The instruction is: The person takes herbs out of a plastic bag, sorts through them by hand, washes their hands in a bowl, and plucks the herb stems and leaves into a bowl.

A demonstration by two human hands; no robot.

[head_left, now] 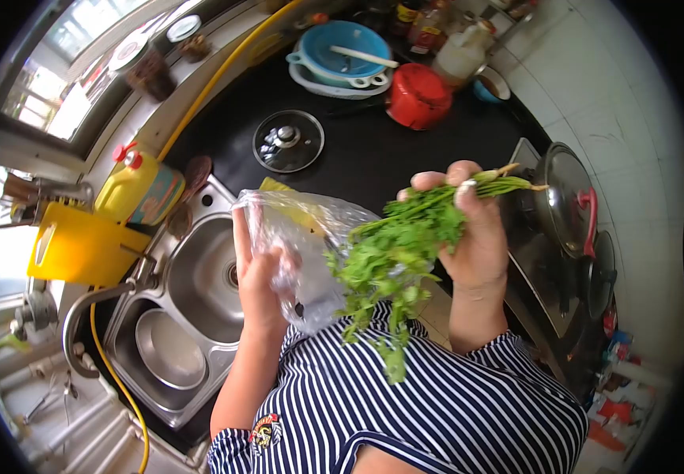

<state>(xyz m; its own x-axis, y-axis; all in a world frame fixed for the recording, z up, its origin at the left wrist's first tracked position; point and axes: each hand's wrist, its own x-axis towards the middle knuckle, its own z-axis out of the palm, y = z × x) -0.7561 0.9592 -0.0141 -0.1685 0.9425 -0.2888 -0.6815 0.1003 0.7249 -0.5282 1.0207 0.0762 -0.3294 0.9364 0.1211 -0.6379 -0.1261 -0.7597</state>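
Note:
A bunch of leafy green herb, like cilantro (393,245), is gripped by its stems in my right hand (480,225). Its pale root ends stick out to the right, and the leaves hang down to the left in front of my striped shirt. My left hand (263,272) holds a clear plastic bag (310,237), its fingers partly seen through the film. The bag lies beside the leaves, and some leaves overlap its right edge. Behind the bag, a yellow flat item (278,188) shows on the counter.
Left is a double steel sink (199,276) with a metal bowl (169,347) and faucet (97,304). A glass lid (288,142), blue basin (342,51) and red pot (419,96) sit on the black counter. Right, a lidded pan (567,197) stands on the stove. Yellow detergent jug (140,186) stands behind the sink.

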